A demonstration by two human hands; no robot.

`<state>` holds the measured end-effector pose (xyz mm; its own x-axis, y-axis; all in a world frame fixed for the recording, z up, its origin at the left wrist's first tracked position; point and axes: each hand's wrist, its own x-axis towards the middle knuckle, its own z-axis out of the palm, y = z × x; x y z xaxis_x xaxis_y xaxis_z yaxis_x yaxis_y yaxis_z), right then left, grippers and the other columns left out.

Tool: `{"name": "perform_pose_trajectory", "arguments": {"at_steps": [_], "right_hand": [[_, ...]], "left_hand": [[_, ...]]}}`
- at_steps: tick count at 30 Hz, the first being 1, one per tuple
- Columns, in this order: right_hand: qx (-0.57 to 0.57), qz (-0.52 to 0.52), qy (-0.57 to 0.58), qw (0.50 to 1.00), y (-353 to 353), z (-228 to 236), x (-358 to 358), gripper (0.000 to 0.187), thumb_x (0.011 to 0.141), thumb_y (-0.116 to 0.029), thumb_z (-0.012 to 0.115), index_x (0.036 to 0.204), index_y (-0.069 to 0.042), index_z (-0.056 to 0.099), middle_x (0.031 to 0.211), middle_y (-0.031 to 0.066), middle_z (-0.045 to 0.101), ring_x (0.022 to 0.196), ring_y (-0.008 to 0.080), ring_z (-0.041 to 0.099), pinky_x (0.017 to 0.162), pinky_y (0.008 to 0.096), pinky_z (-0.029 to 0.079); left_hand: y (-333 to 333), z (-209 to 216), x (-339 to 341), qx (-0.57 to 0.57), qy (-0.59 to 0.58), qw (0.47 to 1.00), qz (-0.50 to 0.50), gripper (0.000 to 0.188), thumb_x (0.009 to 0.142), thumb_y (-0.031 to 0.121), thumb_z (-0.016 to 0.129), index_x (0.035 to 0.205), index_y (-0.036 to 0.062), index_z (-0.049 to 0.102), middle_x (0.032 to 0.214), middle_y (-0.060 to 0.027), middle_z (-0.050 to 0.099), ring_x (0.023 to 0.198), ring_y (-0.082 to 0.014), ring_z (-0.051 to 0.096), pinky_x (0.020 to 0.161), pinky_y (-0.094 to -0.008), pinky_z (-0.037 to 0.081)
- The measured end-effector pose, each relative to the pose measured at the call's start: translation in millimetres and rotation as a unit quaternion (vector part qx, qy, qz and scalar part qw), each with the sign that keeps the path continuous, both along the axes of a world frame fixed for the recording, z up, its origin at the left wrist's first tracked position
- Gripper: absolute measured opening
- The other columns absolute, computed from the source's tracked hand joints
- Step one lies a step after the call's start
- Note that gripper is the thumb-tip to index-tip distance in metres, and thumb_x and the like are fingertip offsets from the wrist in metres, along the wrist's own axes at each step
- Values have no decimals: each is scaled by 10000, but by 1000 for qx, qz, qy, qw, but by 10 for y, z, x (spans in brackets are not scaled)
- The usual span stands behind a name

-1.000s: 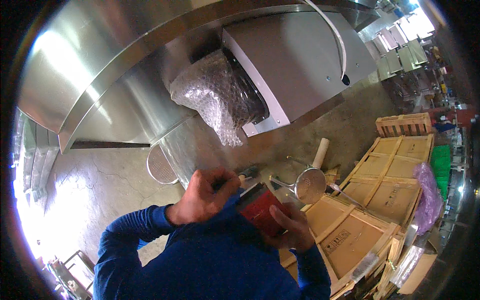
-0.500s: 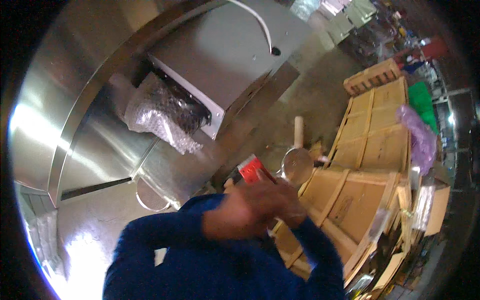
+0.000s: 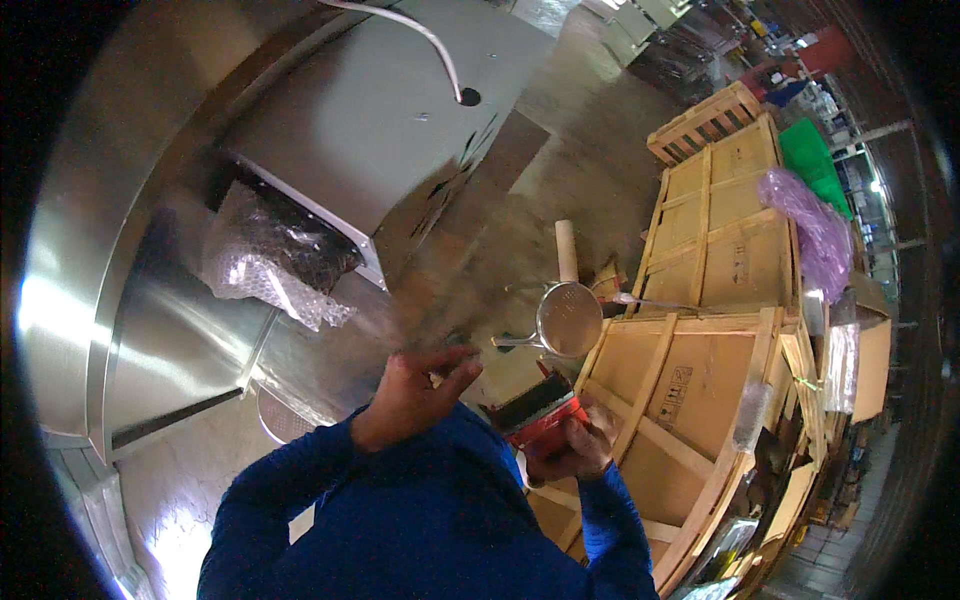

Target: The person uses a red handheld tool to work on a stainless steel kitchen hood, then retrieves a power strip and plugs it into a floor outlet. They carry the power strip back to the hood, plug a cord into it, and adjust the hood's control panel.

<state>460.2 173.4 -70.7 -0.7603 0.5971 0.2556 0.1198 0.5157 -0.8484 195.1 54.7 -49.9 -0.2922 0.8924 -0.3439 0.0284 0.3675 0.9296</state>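
My right hand point(image 3: 578, 448) grips a small red box point(image 3: 548, 424) with a dark, open-looking upper side; I cannot make out its contents. The thumb lies along the box's red near edge. To the left of it, apart from the box, my left hand point(image 3: 415, 398) has its thumb and forefinger drawn close in a pinch, and anything between the tips is too small to name. Beyond both hands is a round perforated metal strainer point(image 3: 570, 320) with a side handle. A pale cylindrical roll point(image 3: 566, 250) stands behind it.
Wooden crates with cardboard panels point(image 3: 690, 400) line the right side, with purple plastic wrap point(image 3: 805, 225) on top. A grey metal cabinet point(image 3: 370, 120) lies at upper left, near bubble wrap point(image 3: 265, 265). Stainless steel panels point(image 3: 180, 370) fill the left. Another perforated disc point(image 3: 283, 418) is by my left arm.
My hands were together over the red box. Now my left hand has drawn away to the left, while the right holds the box lower, its dark side showing. The view has shifted.
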Motion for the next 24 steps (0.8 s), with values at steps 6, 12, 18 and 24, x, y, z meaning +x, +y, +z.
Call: {"name": "perform_pose_trajectory", "arguments": {"at_steps": [6,12,18,24], "right_hand": [[130,47,-1,990,-35,24,-180,726,602,-284,899,1255,-218,588,1015,150,662,794,311,681,642,395,568],[139,146,5,979,-13,177,-711,749,601,-281,899,1275,-200,583,1020,160,669,820,333,689,667,401,576],[184,206,10,961,-148,504,-1315,764,648,-225,830,1350,-138,542,1099,190,658,942,370,673,762,435,570],[166,212,-35,962,-159,885,-1954,819,681,-200,758,1434,-79,459,1142,248,632,901,419,647,766,465,547]], "left_hand": [[-97,574,-207,178,-78,981,7,413,912,323,693,1138,-22,679,948,-112,720,799,-143,639,713,-314,518],[-303,641,-266,101,-88,985,108,201,911,159,690,1020,-8,718,895,-112,724,804,-150,660,743,-304,532],[-561,651,-657,125,189,964,142,127,848,41,689,964,9,729,873,-121,726,783,-154,672,703,-304,541],[-560,737,-1971,107,578,754,292,113,826,46,672,929,56,717,897,-133,710,795,-252,697,655,-350,552]]}}
